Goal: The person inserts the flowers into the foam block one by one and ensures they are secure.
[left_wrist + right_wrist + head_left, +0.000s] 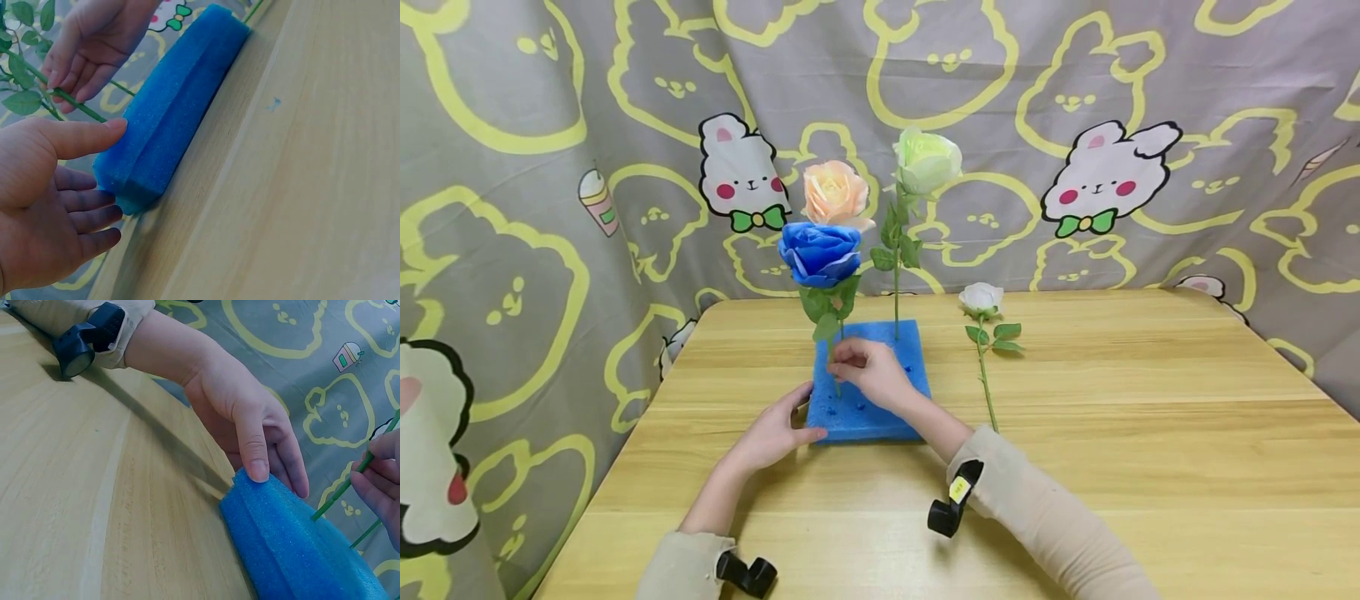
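In the head view, a blue rose (820, 255) stands on a green stem that enters a blue foam block (880, 429). My right hand (874, 373) pinches this stem low down, between thumb and fingers; the right wrist view shows the stem (340, 490) meeting the foam. My left hand (775, 429) rests at the block's near left corner. In the left wrist view its thumb touches the foam (181, 106) and its relaxed fingers lie along the side. Behind the blue rose stands a peach rose (835, 193), its lower stem partly hidden. A pale green rose (927, 162) stands upright in the block's far part.
A white rose (981, 298) with a leafy stem lies on the wooden table (1150, 433), right of the block. Small holes show in the foam's top. A patterned curtain (985, 83) hangs behind the table and along its left side.
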`<action>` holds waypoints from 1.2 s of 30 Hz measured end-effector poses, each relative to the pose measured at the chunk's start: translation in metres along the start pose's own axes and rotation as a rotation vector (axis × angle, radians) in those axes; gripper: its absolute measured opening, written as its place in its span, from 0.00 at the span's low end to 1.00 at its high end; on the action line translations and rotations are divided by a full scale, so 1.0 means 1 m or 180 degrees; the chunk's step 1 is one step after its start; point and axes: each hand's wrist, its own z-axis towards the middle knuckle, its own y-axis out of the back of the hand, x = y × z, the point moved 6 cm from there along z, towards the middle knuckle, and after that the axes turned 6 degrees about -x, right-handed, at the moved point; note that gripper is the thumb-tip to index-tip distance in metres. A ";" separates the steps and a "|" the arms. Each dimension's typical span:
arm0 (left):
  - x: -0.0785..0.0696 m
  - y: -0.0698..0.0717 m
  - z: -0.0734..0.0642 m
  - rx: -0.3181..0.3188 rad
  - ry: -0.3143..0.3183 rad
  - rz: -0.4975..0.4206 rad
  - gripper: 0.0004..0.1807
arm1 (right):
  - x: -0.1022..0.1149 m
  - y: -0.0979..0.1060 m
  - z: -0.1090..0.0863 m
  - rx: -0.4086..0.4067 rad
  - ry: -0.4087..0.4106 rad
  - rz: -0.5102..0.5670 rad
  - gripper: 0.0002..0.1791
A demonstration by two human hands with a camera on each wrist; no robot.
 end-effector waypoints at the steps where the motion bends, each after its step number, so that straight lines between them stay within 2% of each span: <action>1: 0.000 0.000 0.000 -0.0002 -0.0004 0.0004 0.45 | 0.003 0.000 -0.001 -0.0003 -0.0012 -0.0030 0.07; 8: 0.001 -0.001 0.000 -0.0003 -0.0003 0.0006 0.45 | -0.003 0.000 -0.001 -0.0016 0.0025 -0.0162 0.07; 15: 0.003 -0.002 0.001 0.0013 -0.0002 0.0008 0.45 | 0.000 0.003 0.000 0.0014 0.0144 -0.0448 0.03; 21: 0.005 -0.002 0.002 0.0007 -0.0018 0.0015 0.45 | 0.004 0.003 0.000 0.0044 0.0158 -0.0532 0.03; 27: 0.005 -0.001 0.002 0.0016 -0.0023 0.0020 0.45 | 0.002 0.003 0.001 0.0046 0.0015 -0.0334 0.05; 36: 0.002 -0.001 0.000 0.0010 -0.0021 0.0023 0.44 | -0.012 -0.001 -0.002 0.0121 -0.0324 0.0235 0.10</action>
